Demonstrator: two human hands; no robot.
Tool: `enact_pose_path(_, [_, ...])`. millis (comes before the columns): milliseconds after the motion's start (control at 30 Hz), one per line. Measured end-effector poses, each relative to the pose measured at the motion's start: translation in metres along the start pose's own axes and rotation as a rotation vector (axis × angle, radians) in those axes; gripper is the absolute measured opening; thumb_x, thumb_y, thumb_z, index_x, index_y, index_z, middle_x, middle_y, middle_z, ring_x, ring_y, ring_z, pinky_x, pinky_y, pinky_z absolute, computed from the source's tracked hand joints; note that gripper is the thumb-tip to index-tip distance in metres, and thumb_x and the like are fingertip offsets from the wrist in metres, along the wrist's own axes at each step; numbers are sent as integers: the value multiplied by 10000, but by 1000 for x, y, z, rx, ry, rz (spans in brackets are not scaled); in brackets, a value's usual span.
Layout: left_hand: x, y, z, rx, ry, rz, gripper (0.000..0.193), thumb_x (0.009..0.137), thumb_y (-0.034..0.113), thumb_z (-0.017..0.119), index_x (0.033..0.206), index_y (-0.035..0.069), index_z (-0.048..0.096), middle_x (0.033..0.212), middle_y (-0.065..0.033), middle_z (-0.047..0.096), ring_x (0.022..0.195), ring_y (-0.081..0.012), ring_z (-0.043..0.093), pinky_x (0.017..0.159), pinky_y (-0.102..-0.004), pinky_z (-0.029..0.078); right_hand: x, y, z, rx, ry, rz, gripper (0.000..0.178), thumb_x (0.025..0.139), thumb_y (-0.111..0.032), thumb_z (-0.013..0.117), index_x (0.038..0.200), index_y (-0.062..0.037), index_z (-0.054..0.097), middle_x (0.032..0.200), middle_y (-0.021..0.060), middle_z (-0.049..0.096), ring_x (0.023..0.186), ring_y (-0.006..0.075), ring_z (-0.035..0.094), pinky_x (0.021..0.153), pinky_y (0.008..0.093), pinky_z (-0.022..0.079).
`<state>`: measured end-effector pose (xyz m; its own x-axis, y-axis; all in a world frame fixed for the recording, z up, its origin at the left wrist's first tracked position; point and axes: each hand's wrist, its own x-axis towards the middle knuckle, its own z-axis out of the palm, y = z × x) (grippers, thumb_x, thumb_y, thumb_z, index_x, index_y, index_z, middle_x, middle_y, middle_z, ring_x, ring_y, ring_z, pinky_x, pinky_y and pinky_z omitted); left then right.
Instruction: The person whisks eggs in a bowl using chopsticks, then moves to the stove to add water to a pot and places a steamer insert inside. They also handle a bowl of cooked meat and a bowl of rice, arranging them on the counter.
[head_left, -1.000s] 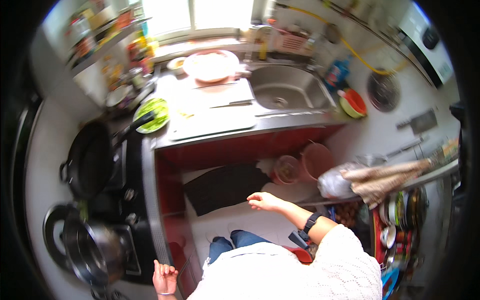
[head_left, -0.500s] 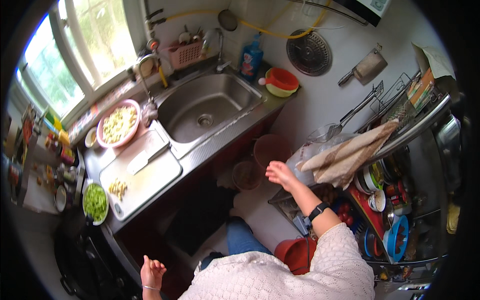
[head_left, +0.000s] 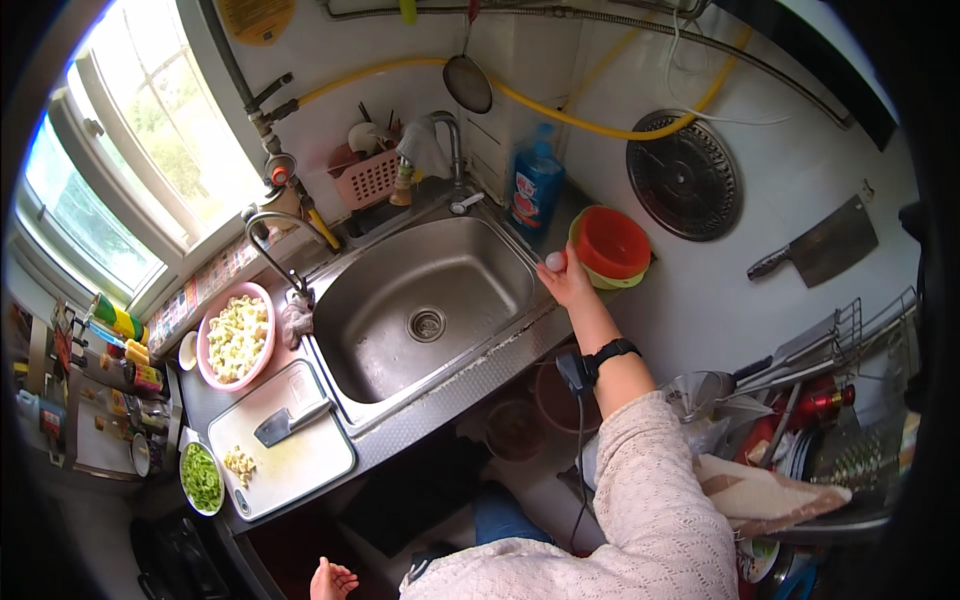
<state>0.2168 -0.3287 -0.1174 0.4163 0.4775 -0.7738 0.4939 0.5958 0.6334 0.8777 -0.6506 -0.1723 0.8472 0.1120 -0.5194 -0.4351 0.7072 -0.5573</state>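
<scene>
Red bowl (head_left: pixel 614 243) by R hand (head_left: pixel 570 285), R arm (head_left: pixel 600 335) outstretched fwd.

Has right arm (head_left: pixel 622 387) outstretched, right hand (head_left: pixel 568 284) foremost at far right; holds left hand (head_left: pixel 331 581) low, near left, loosely curled.

left grip (head_left: pixel 333 581): cut off below | green bowl (head_left: pixel 606 282): partly hidden by red bowl (head_left: pixel 613 243)
</scene>
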Motion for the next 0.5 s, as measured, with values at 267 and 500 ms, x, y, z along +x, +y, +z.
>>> enact_pose_path(267, [71, 39, 44, 539, -224, 236, 233, 963, 248, 556, 855, 43, 586, 761, -20, 612, 705, -114, 573, 625, -250, 481, -18, -20, -25, 121, -241, -142, 231, 923, -208, 615, 1032, -25, 525, 957, 127, 604, 917, 266, 612, 859, 416, 539])
enact_pose_path(500, [130, 88, 172, 1066, -413, 1059, 452, 806, 137, 720, 1197, 22, 523, 1197, -177, 523, 1093, -312, 523, 930, -366, 436, -207, 17, -55, -67, 44, -418, 283, 873, -222, 584, 1102, -74, 505, 785, 35, 541, 595, 158, 551, 525, 318, 483])
